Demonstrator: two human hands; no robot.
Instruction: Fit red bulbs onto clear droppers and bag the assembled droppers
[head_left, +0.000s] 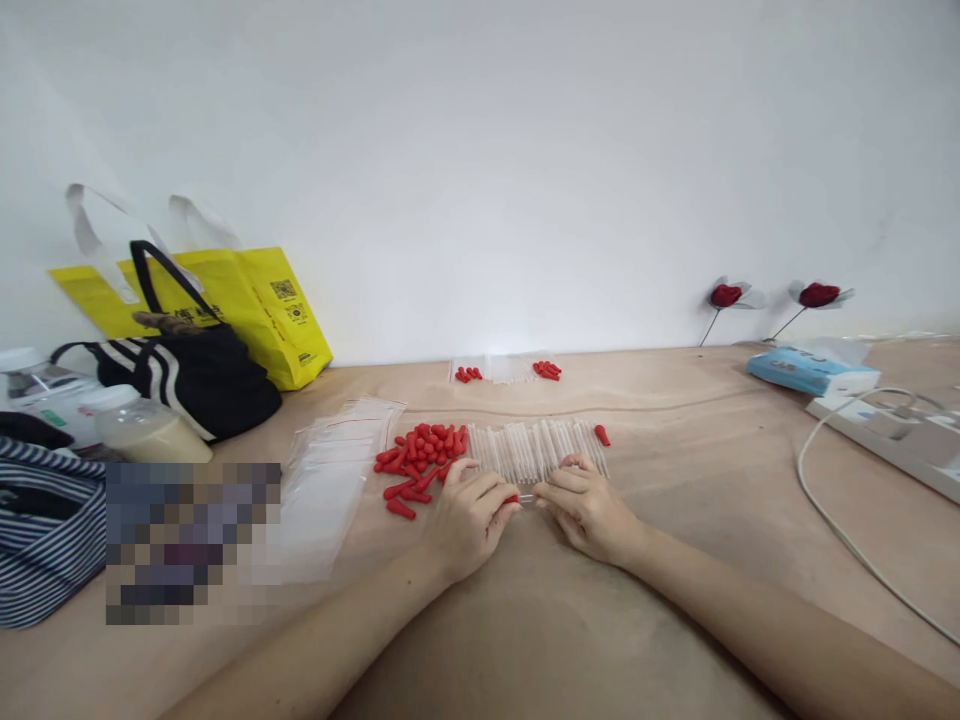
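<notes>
My left hand (471, 518) pinches a small red rubber cap (512, 497) at its fingertips. My right hand (586, 508) pinches the other end of a thin clear tube (529, 497), and the two hands meet in the middle. Just beyond them lies a row of clear tubes (536, 449) side by side on the wooden table (675, 470). A pile of red caps (421, 452) sits left of the row, and a single red cap (601, 435) lies at its right end.
Clear zip bags (330, 480) are stacked at the left. Farther back lie small bags with red caps (506, 370). Yellow tote (247, 300), black striped bag (187, 375) and jar (146, 425) stand left; tissue pack (810, 368), power strip (900, 430) and cable (832, 510) right.
</notes>
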